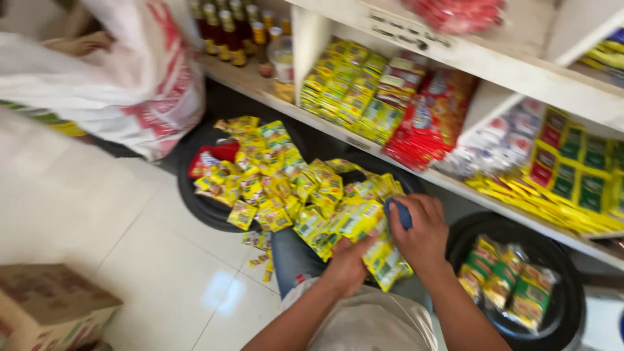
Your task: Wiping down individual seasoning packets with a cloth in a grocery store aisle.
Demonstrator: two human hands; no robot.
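Head view: I look down at my two hands over a heap of small yellow sachets (292,188) that spills across my lap and two black basins.
Left hand (348,263): my fingers are curled together into the near edge of the heap, pinching a bunch of the yellow sachets against my thumb.
Right hand (422,234): my fingers are pressed together around a small blue thing (400,213), which sticks out past my fingertips; just under my palm hangs a yellow-green packet (388,263), and I cannot tell if I grip it.
Sachets to fingers: the heap begins right at my left fingertips and runs away from them, up and to the left, into the far black basin (195,201).
Right of my right hand: a second black basin (572,286) with green-and-yellow packets (513,286), apart from my fingers.
Beyond my fingers: a white shelf (494,62) stacked with yellow, red and green packets.
Far left: a white sack with red print (130,84) and a cardboard box (45,305).
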